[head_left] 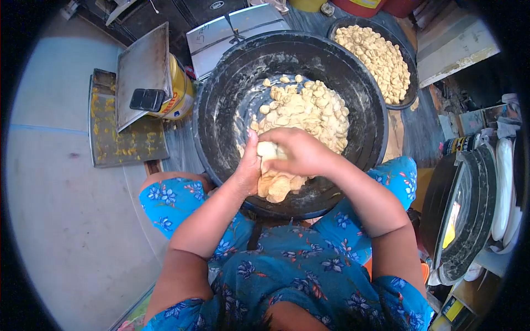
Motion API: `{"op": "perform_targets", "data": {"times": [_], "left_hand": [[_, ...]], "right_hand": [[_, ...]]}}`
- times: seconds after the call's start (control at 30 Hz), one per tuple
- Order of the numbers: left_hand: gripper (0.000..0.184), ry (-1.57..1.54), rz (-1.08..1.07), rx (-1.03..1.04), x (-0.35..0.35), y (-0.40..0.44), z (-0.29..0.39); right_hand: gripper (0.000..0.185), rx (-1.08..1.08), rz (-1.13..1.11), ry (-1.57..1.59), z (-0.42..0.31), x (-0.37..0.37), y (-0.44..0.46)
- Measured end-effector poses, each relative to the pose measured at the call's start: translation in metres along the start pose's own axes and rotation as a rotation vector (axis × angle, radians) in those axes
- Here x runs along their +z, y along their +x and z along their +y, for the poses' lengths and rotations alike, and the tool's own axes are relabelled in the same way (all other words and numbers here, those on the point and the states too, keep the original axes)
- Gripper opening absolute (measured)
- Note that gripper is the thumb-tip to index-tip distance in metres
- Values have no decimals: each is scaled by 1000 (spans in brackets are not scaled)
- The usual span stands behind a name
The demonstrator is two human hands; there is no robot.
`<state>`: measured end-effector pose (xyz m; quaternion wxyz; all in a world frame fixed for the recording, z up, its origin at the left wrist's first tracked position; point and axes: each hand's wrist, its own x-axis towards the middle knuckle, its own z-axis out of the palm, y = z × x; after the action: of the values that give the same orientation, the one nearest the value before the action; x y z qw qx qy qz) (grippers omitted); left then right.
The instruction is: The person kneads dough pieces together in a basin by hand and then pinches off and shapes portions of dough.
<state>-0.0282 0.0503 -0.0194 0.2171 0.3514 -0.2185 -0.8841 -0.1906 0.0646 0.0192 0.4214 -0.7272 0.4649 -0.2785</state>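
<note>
A large black basin stands between the person's knees, its inner wall dusted with pale flour. Inside it lies a heap of small, rounded dough pieces. Over the near side of the basin, my left hand is curled against a pale lump of dough. From the other side my right hand bends its fingers over the same lump; some fingers are hidden or slightly blurred. Just below both hands is a larger, browner mass of dough, partly covered by them.
A smaller black basin full of similar pieces sits at the back right. On the left, a phone rests by a leaning tray and yellow bucket. A stained tray lies beside them. Stacked black basins stand right.
</note>
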Motion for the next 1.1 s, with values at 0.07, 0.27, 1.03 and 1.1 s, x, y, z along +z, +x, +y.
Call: {"op": "perform_targets", "data": {"times": [0.07, 0.27, 1.03, 1.1], "left_hand": [[82, 9, -56, -45, -13, 6, -9], [65, 180, -121, -21, -6, -6, 1], [83, -53, -94, 62, 0, -4, 4], [81, -137, -58, 1, 3, -6, 12]], "right_hand": [[39, 82, 38, 196, 8, -5, 4], [21, 203, 230, 800, 23, -20, 7], [50, -210, 158, -68, -3, -39, -8], [48, -335, -58, -133, -11, -23, -19]]}}
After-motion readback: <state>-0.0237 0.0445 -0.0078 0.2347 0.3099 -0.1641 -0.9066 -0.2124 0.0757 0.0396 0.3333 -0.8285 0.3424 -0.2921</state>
